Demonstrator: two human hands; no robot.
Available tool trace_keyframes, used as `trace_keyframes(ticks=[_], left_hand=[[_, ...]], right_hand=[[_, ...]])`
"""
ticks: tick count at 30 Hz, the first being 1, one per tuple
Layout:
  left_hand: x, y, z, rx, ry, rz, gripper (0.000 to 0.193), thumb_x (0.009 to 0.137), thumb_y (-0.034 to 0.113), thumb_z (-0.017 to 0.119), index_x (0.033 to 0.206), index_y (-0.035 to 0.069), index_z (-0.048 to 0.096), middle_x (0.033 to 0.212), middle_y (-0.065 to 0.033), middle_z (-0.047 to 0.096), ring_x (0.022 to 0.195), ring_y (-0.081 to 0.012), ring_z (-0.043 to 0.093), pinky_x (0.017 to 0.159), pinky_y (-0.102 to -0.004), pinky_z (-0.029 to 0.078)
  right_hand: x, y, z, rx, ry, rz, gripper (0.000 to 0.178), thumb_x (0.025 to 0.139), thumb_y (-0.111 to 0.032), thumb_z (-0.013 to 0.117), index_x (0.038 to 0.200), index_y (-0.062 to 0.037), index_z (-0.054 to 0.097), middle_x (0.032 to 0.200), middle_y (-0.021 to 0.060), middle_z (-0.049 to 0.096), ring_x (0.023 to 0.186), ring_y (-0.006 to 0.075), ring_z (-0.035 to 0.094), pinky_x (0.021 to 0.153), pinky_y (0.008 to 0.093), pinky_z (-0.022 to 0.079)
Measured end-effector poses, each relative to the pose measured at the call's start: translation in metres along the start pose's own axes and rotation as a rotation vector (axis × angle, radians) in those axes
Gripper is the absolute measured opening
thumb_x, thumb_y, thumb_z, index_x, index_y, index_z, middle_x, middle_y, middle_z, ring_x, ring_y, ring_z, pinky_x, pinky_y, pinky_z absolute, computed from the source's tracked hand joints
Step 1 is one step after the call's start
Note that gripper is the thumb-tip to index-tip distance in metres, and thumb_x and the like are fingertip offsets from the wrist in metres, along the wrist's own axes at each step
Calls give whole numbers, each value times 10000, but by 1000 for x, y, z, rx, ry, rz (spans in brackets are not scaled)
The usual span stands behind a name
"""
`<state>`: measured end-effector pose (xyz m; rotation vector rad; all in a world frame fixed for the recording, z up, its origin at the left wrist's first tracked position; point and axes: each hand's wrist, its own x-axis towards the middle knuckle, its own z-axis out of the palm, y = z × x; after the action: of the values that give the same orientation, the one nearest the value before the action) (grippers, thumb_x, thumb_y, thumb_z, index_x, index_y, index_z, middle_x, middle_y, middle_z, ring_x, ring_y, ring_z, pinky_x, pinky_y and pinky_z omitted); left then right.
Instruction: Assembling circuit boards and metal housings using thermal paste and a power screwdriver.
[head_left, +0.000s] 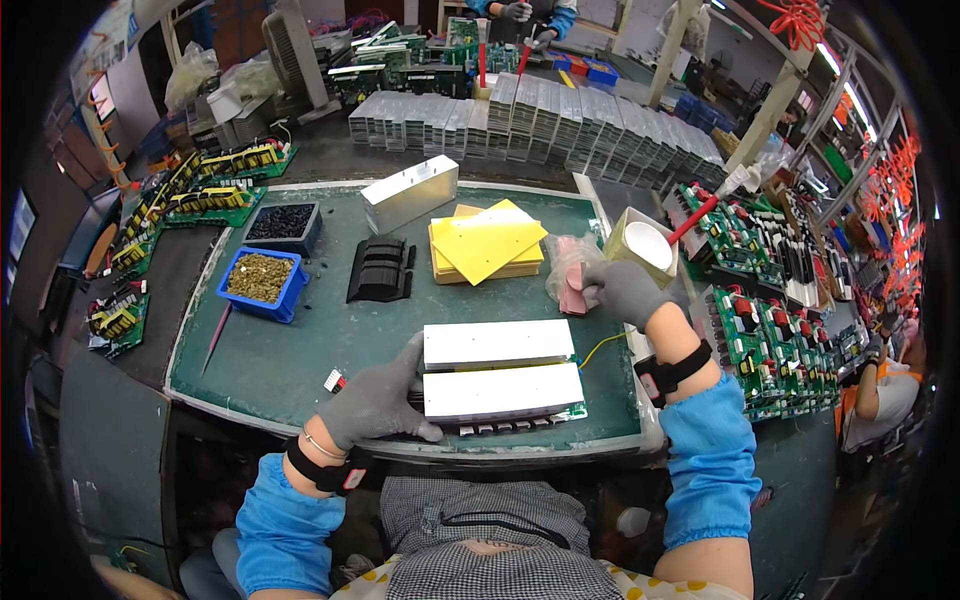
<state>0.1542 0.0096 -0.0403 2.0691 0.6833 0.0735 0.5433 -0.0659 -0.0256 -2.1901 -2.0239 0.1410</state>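
In front of me on the green work mat lies a circuit board [578, 409] with two long white-topped metal heat sinks [500, 391]. My left hand [372, 402], in a grey glove, grips the board's left end, thumb at the near side and fingers toward the far side. A white connector on red and black wires [335, 381] sticks out beside it. My right hand [630, 292], also gloved, pinches a pink pad [573, 292] at a clear plastic bag [567, 255]. Its fingertips are partly hidden. A yellow wire [603, 347] runs from the board's right end.
Yellow sheets [487, 243], black plastic pieces [382, 270] and a metal casing [411, 194] lie beyond the board. Left stand a blue bin [262, 283] and a dark bin [283, 226]; right, a white paste tub [648, 245]. Metal casings [540, 115] line the back, circuit boards [770, 345] the right.
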Motion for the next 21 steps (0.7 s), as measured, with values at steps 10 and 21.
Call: trace_keyframes(ticks=[10,21], left_hand=[[-43,59,-28,237,584,467,915,659,302,858,1394,-15,415,1258,-225,549,1206,-359,530,1003,-415,443],[-30,131,15,-191,74,482,288,854,227,733,1000,-4,644,998,-88,653,937,-194,610,853,-331,476]], right_hand=[[-79,-101,-132,155,225,-125,116,849,-144,641,881,-36,668,825,149,662,797,323,642,708,391,504],[-138,-169,-99,489,228,-376,109,838,-112,657,882,-14,638,744,87,646,668,197,635,616,299,480]])
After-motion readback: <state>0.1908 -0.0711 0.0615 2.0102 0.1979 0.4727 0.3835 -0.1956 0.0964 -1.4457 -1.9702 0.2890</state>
